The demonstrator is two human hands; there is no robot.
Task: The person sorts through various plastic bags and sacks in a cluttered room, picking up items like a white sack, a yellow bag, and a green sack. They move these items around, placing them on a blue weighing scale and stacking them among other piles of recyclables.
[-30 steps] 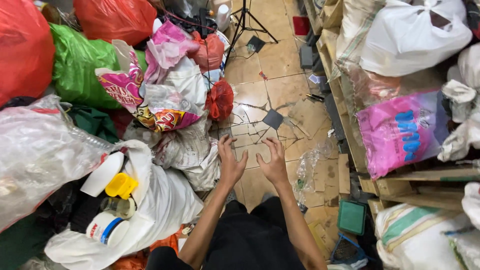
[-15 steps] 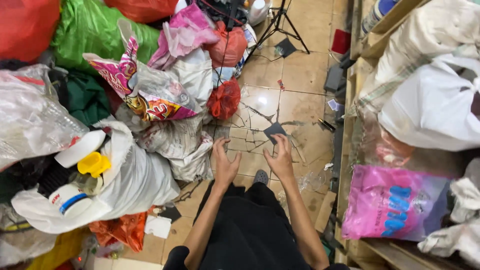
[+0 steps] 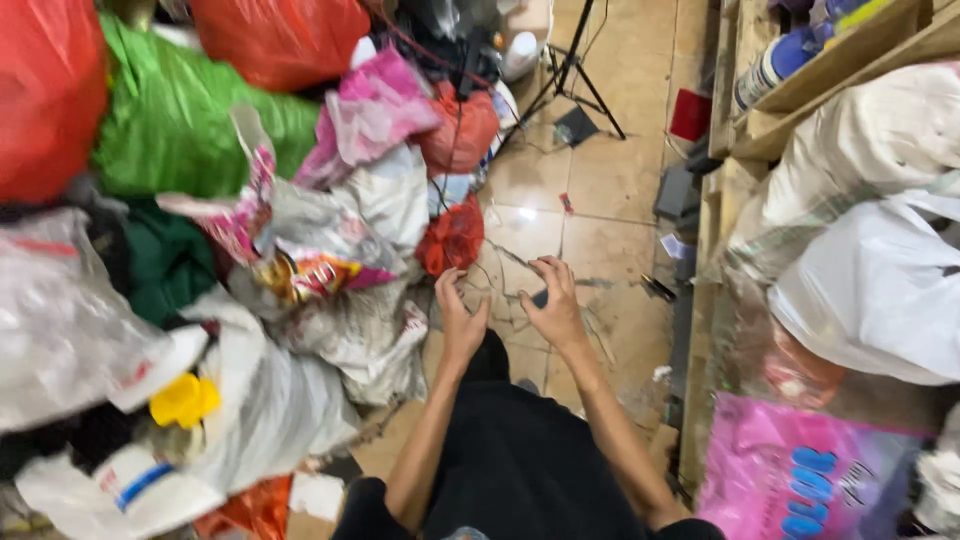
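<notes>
My left hand [image 3: 458,320] and my right hand [image 3: 553,303] are raised side by side over my dark-clothed lap [image 3: 520,450], fingers spread and slightly curled, holding nothing. They hover above the cracked tan floor tiles [image 3: 590,240]. A small red mesh bag [image 3: 450,238] lies just beyond my left hand, at the edge of a heap of bags. No object sits between the two hands.
A heap of plastic bags fills the left: red [image 3: 40,90], green [image 3: 190,120], pink [image 3: 370,110], white [image 3: 270,410], with a yellow cap [image 3: 183,400]. Wooden shelving [image 3: 740,170] with white sacks [image 3: 880,290] and a pink bag [image 3: 800,480] lines the right. A tripod [image 3: 575,60] stands behind.
The view has swung to the right and tilted. Both hands stay raised together with nothing in them, fingers a little more curled.
</notes>
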